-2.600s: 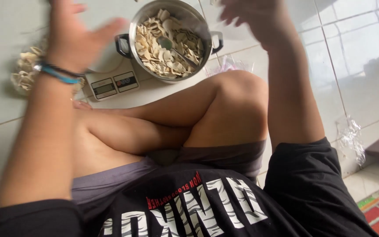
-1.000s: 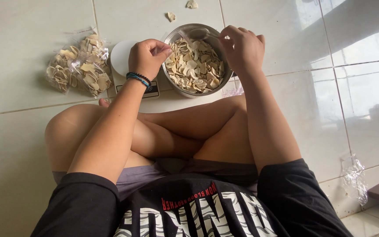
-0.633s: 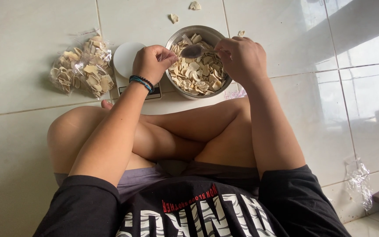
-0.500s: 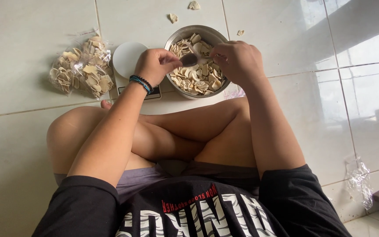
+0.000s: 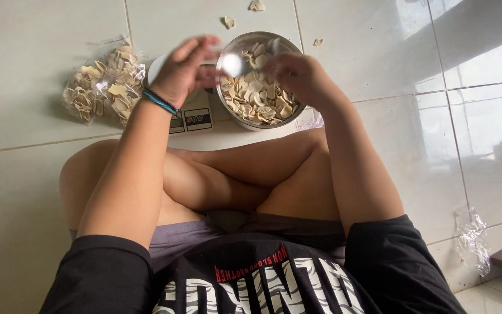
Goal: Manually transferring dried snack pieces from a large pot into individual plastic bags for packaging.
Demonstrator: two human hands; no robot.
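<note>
I sit cross-legged on a tiled floor. A metal pot (image 5: 257, 119) full of pale, flat chips stands in front of my knees. Both hands hover over its left rim, blurred by motion. Between them is a small shiny object (image 5: 232, 63), perhaps a metal spoon. My right hand (image 5: 298, 74) has its fingers curled and seems to hold the object's far end. My left hand (image 5: 184, 70), with a blue and black band on the wrist, has its fingers spread right beside the shiny end. Whether it grips the object I cannot tell.
A white kitchen scale (image 5: 192, 118) stands left of the pot. Two clear bags of chips (image 5: 103, 84) lie further left. Loose chips (image 5: 228, 22) are scattered behind the pot. Crumpled clear plastic (image 5: 472, 238) lies at the right, near a step.
My hands came down from in front of the camera to the pot and met over its rim. The object between them has lifted slightly, and my left fingers have spread.
</note>
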